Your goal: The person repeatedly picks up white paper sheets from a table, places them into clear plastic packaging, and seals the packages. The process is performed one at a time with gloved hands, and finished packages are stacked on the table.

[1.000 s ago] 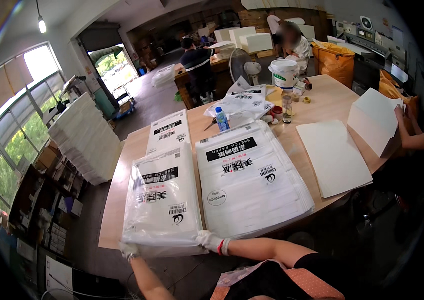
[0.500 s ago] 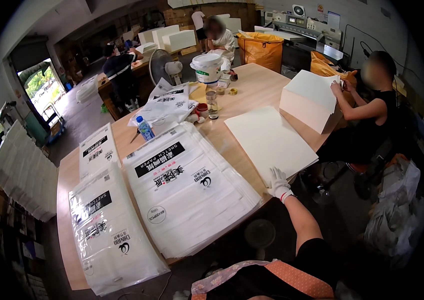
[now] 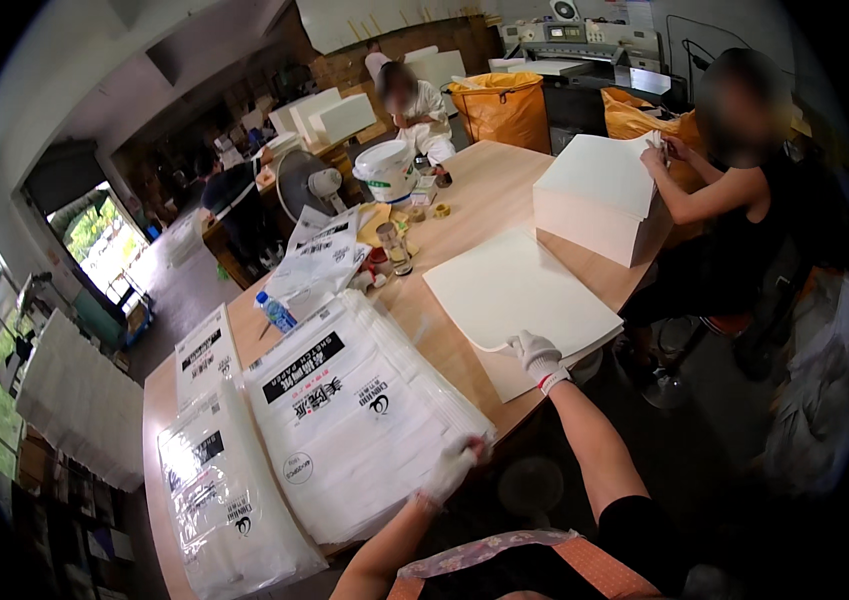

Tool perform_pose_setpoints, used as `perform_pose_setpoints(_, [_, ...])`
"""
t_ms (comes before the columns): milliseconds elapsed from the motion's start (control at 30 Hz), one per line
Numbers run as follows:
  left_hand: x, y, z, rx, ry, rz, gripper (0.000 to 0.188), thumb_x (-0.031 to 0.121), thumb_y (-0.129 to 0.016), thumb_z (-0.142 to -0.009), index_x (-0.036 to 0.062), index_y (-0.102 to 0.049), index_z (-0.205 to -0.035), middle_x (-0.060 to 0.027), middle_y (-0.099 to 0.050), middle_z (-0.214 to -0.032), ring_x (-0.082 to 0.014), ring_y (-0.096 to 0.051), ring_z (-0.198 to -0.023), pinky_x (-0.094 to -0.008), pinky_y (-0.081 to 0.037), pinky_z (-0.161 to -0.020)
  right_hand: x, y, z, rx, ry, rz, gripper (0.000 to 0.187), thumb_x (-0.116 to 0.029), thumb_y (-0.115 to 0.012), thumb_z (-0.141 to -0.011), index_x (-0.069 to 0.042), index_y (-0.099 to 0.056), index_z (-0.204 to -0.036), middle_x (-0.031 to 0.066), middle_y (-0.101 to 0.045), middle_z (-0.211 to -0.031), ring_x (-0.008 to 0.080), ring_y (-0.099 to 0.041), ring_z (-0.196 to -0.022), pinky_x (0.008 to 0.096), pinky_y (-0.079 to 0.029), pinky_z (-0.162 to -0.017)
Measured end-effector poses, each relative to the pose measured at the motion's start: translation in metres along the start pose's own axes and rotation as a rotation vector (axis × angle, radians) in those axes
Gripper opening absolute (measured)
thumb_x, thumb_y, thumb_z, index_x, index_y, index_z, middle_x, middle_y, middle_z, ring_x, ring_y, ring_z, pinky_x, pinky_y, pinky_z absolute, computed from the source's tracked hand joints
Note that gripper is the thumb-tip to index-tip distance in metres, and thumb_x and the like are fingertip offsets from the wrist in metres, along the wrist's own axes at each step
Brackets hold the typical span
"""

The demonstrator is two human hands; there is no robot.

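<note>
A stack of white paper sheets [image 3: 519, 290] lies on the table, its near corner bent up. My right hand [image 3: 540, 362], in a white glove, is closed on that near edge. To the left is a pile of printed clear-and-white plastic bags [image 3: 354, 420]. My left hand [image 3: 452, 470], gloved too, has its fingers curled over the near right corner of the pile, seemingly pinching a bag. How many sheets or bags are caught cannot be seen.
More packed bags [image 3: 234, 500] lie at the table's left edge. Beyond stand a water bottle [image 3: 275, 312], a glass jar [image 3: 394, 250], a white bucket [image 3: 384, 172] and a fan [image 3: 299, 185]. At right, a co-worker [image 3: 714, 190] handles a tall paper stack [image 3: 589, 205].
My left hand has come into view at the bags' corner. My right hand has gone from lying spread on the paper's corner to gripping its edge, which now bends up. The view has shifted.
</note>
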State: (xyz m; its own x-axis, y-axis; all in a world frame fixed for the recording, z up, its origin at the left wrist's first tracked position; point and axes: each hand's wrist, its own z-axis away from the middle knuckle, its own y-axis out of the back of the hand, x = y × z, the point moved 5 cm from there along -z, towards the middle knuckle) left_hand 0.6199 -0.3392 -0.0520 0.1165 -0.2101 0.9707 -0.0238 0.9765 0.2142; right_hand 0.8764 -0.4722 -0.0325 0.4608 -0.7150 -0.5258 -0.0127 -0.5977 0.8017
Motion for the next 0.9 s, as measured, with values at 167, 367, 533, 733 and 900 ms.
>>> perform_pose_setpoints(167, [-0.02, -0.016, -0.105, 0.06, 0.465, 1.094, 0.031, 0.016, -0.051, -0.088, 0.0039, -0.047, -0.117, -0.0101, -0.057, -0.104, -0.0219, -0.057, -0.092, -0.0348, -0.048, -0.084, -0.088, 0.078, 0.108, 0.135, 0.603, -0.028, 0.015, -0.022, -0.049, -0.086, -0.009, -0.057, -0.088, 0.0155, -0.06, -0.076, 0.0294, -0.059, -0.073, 0.0415, -0.045, -0.056])
perform_pose_setpoints(367, [0.064, 0.01, -0.033, -0.152, 0.457, 0.298, 0.046, 0.006, -0.054, -0.077, 0.0005, -0.044, -0.121, -0.0111, -0.058, -0.103, -0.0219, -0.057, -0.096, -0.0339, -0.046, -0.086, 0.133, 0.084, 0.108, 0.283, 0.156, -0.163, 0.013, -0.018, -0.059, -0.084, -0.009, -0.064, -0.091, 0.0075, -0.061, -0.089, 0.0169, -0.059, -0.079, 0.0326, -0.049, -0.073])
perform_pose_setpoints(533, [0.098, -0.028, -0.013, -0.124, -0.087, -0.726, 0.059, 0.026, -0.064, -0.075, -0.0032, -0.045, -0.122, -0.0274, -0.048, -0.117, -0.0352, -0.045, -0.115, -0.0404, -0.033, -0.101, 0.157, -0.028, 0.168, -0.56, -0.635, -1.337, 0.048, -0.048, -0.056, -0.086, -0.004, -0.061, -0.104, 0.0078, -0.061, -0.103, 0.0206, -0.057, -0.091, 0.0362, -0.044, -0.085])
perform_pose_setpoints(733, [0.065, -0.138, 0.009, -0.194, -0.097, -0.998, 0.088, 0.049, -0.063, -0.072, -0.0001, -0.028, -0.136, -0.0263, -0.023, -0.141, -0.0436, -0.014, -0.133, -0.0514, -0.01, -0.107, 0.049, 0.016, 0.185, -0.282, -0.549, -0.622, 0.03, -0.028, -0.059, -0.085, -0.001, -0.058, -0.097, 0.0142, -0.062, -0.096, 0.0196, -0.062, -0.082, 0.0314, -0.051, -0.072])
perform_pose_setpoints(900, [0.021, -0.021, 0.031, -0.041, 0.008, -0.179, 0.053, 0.007, -0.056, -0.082, 0.0071, -0.039, -0.132, -0.0097, -0.06, -0.096, -0.0196, -0.054, -0.102, -0.0297, -0.045, -0.085, 0.058, -0.003, 0.198, -0.03, -0.396, -1.022, 0.006, -0.004, -0.056, -0.081, -0.003, -0.058, -0.087, 0.0024, -0.059, -0.079, 0.0107, -0.056, -0.069, 0.025, -0.047, -0.061])
